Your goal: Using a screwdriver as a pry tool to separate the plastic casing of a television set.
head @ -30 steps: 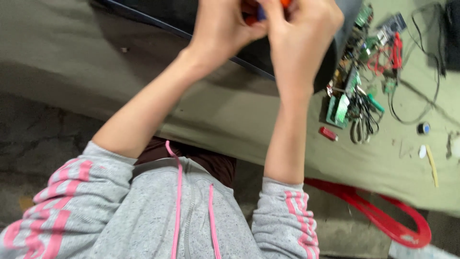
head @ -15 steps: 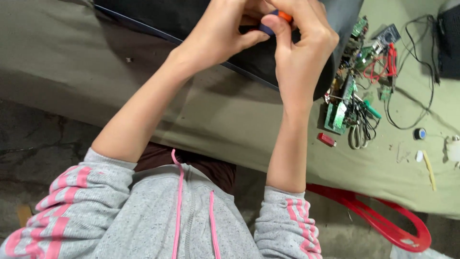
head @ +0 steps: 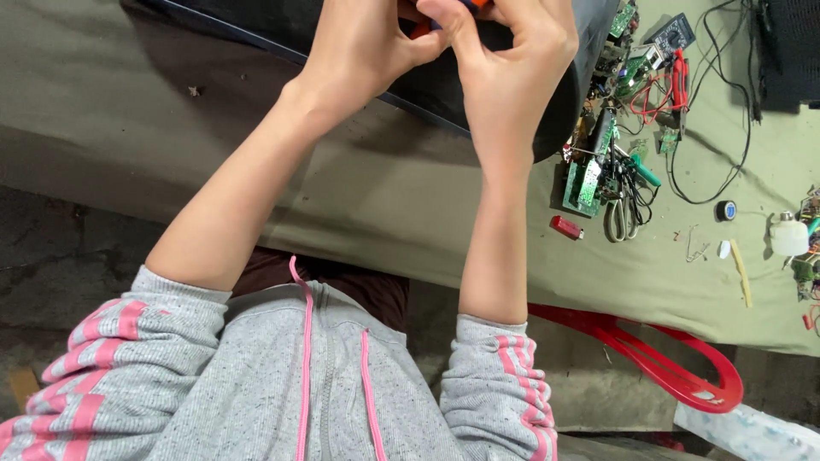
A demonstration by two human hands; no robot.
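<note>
- Nearest the camera is a grey hoodie (head: 282, 384) with pink cords and pink-striped sleeves pushed up the forearms.
- Below and right of the hoodie, a red hoop (head: 675, 367) lies on the floor beneath the counter edge.
- The counter (head: 171, 94), draped in olive cloth, runs across beyond the hoodie.
- Both forearms reach up from the hoodie over the counter, and the hands meet at the top edge of the view.
- The left hand (head: 363, 47) is curled, its grip closed with thumb and fingers pinched toward the right hand.
- The right hand (head: 512, 60) is curled too, its grip closed on a small orange tool (head: 480, 4); only a sliver of it shows above the fingers, cut off by the frame, so what kind of tool it is cannot be told.
- The tool sits between the two hands, over a dark panel (head: 427, 81) that lies on the counter under them.
- Right of the panel, a green circuit board (head: 583, 183) lies among more boards and wires.
- Just beside the board lie scissors (head: 622, 218) and a small red block (head: 566, 227).
- Farther right of the board stands a small white bottle (head: 787, 236).
- Beyond the board, a black cable (head: 726, 128) loops across the cloth.
</note>
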